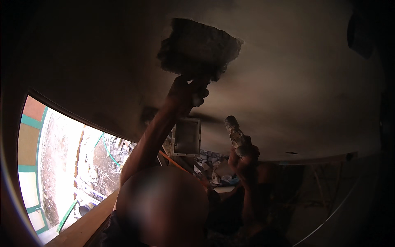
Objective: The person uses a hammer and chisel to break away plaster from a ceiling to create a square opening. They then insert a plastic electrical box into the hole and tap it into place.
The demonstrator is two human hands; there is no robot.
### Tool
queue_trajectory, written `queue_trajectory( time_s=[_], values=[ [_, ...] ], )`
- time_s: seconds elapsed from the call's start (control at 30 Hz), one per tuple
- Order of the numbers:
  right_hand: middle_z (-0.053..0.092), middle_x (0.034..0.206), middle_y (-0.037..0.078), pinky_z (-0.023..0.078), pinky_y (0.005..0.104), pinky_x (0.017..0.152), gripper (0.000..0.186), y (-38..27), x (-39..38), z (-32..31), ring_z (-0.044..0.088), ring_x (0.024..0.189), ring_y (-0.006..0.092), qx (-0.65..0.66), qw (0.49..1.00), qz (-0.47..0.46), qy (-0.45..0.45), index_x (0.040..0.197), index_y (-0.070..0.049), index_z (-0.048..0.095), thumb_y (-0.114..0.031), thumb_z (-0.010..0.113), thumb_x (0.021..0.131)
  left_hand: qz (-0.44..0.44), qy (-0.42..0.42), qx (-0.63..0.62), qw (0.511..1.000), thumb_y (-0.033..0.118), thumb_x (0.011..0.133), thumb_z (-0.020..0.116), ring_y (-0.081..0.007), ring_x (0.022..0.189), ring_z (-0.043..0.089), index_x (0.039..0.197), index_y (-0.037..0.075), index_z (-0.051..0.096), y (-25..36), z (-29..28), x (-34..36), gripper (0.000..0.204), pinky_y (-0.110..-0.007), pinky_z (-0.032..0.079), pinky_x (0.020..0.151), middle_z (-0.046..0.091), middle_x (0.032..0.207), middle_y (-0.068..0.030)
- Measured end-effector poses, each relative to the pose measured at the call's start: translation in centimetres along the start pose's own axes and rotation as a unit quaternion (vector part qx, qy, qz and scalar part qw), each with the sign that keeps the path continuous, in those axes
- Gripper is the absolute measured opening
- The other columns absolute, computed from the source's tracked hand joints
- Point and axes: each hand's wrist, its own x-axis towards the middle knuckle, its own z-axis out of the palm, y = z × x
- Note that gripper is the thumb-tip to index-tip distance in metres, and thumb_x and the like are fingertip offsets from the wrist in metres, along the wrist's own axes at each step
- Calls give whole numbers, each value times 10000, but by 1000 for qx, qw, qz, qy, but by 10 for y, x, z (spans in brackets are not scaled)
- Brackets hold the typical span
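Observation:
A rough, dark rectangular hole (pixel 199 45) is broken into the grey plastered surface overhead. My left hand (pixel 187 88) is raised to the hole's lower edge. Its fingers are closed around a short tool whose pale end (pixel 199 100) shows below the fist; the rest of that tool is hidden. My right hand (pixel 245 154) is lower and to the right, gripping a pale rod-shaped tool (pixel 233 129) that points up toward the surface, apart from the hole. The dim light hides the fine detail of both tools.
A rectangular recessed box (pixel 186 136) sits in the wall below the hole. At the left, a bright opening (pixel 61 164) shows rubble, pipes and a green hose outside. A wooden plank (pixel 82 224) runs along the lower left. Broken masonry (pixel 210 160) lies beyond.

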Motion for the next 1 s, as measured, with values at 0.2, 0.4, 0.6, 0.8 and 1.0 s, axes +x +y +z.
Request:
queue_trajectory(
  time_s=[0.2, 0.4, 0.6, 0.8, 1.0],
  values=[
    [579, 659, 159, 475, 351, 511, 164, -16, 9, -11, 634, 551, 288, 49, 997, 44, -47, 1021, 4, 539, -58, 576, 874, 126, -72, 237, 961, 150, 939, 574, -90, 633, 534, 1113, 8, 560, 12, -16, -3, 225, -204, 430, 498, 576, 825, -40],
    [572, 634, 131, 426, 312, 490, 166, -42, 25, -20, 591, 524, 178, 130, 982, 115, -71, 1063, 7, 567, -115, 583, 952, -91, -110, -1, 990, 35, 854, 629, -110, 662, 567, 1091, 9, 575, 38, -39, 16, 244, -229, 476, 567, 597, 883, -38],
    [519, 620, 60, 369, 280, 484, 205, -32, 10, -21, 500, 548, 98, 152, 968, 195, -41, 1103, -1, 567, -150, 568, 963, 25, -37, 184, 982, 125, 921, 581, -138, 705, 605, 1052, -4, 601, 34, -8, 37, 185, -288, 497, 634, 634, 844, -71],
    [389, 606, -52, 281, 235, 452, 190, -24, 0, -22, 363, 512, 36, 167, 955, 243, -44, 997, -52, 531, -241, 515, 992, 132, -109, 344, 923, 206, 926, 629, -205, 784, 651, 961, -18, 674, 35, -22, 40, 231, -370, 520, 709, 689, 879, -131],
    [366, 625, -70, 272, 225, 465, 172, -34, 13, -36, 342, 526, 26, 142, 957, 245, -67, 985, -68, 519, -239, 511, 1000, 505, 88, 514, 688, 276, 891, 687, -233, 807, 666, 985, 4, 694, 33, -10, 43, 288, -373, 528, 713, 699, 920, -143]
  ],
)
